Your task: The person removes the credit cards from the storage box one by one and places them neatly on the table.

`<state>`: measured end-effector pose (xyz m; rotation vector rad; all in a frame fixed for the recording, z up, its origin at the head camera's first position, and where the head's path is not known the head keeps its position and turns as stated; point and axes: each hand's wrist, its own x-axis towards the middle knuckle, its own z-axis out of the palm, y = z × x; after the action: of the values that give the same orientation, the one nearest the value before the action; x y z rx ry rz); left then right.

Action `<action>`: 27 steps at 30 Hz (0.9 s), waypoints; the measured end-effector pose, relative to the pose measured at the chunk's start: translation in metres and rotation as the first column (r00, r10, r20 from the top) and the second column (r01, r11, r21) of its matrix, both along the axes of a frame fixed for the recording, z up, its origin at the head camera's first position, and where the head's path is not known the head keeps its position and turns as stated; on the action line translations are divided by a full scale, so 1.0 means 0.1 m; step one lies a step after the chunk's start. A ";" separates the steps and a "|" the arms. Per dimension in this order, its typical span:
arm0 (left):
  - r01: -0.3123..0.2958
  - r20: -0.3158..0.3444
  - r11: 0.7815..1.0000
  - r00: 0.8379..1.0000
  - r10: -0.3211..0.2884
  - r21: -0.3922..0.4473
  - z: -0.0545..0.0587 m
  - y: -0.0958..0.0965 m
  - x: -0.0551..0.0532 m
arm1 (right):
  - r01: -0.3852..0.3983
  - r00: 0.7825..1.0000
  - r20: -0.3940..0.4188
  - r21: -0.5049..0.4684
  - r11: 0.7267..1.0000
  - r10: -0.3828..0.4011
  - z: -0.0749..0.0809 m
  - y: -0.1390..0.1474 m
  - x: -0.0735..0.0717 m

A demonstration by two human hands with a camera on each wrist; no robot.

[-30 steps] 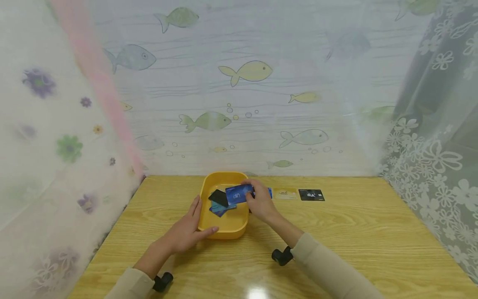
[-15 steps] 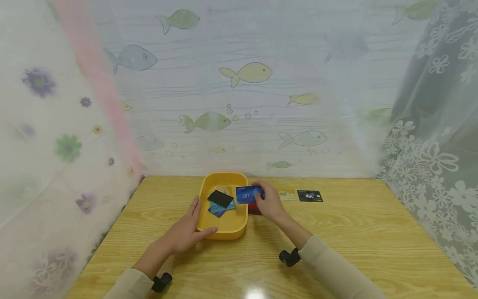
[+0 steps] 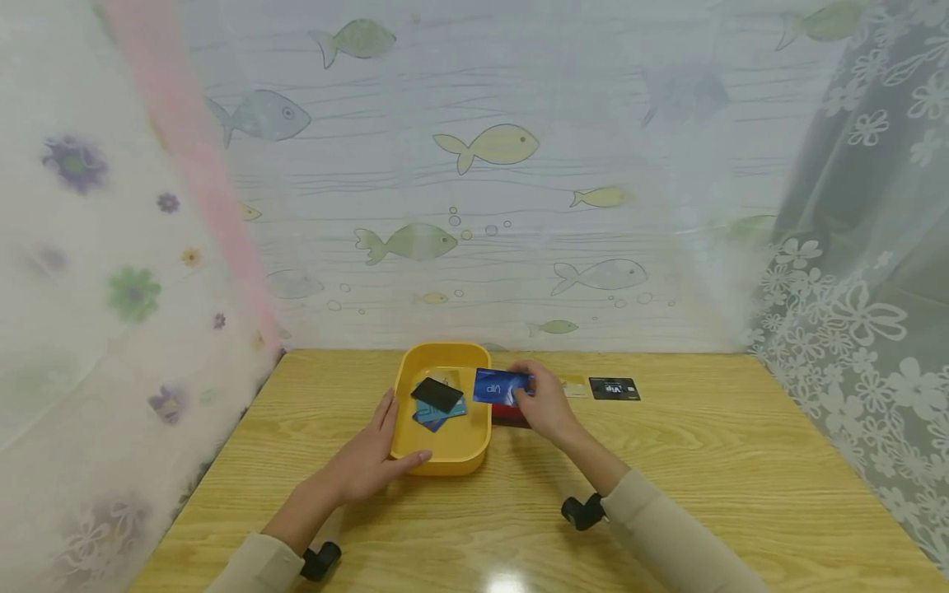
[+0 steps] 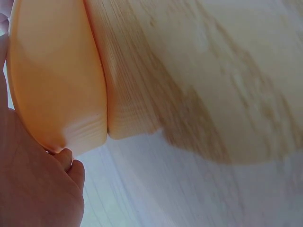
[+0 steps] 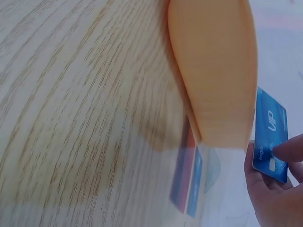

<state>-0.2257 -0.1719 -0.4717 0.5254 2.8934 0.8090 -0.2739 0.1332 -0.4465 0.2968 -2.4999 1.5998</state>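
My right hand pinches a blue VIP card between thumb and fingers, just past the right rim of a yellow plastic bin. In the right wrist view the card shows a chip and the word "logo". At the bin's near left corner my left hand holds it, fingers along the left wall and thumb over the front rim. Inside the bin lie a black card, a light blue card and other cards partly hidden beneath. Below the held card, a red card lies on the table beside the bin.
To the right along the back of the wooden table lie a gold card, partly behind my right hand, and a black VIP card. A curtain printed with fish hangs behind the table's far edge.
My right hand has carried the blue card rightward, from over the inside of the bin to its right rim, uncovering the red card. My left hand has stayed on the bin.
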 end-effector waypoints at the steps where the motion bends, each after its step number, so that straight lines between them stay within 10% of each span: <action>1: 0.000 0.000 1.000 1.000 0.000 0.001 0.00 0.00 0.00 | -0.001 1.000 0.005 -0.008 1.000 0.001 0.00 0.01 0.00; 27: 0.006 -0.004 1.000 1.000 -0.006 0.009 -0.02 -0.01 -0.01 | 0.045 0.999 0.023 0.079 0.996 -0.046 -0.08 0.58 0.10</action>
<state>-0.2265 -0.1725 -0.4737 0.5369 2.8915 0.8220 -0.2643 0.1915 -0.4546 0.2292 -2.5726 1.5006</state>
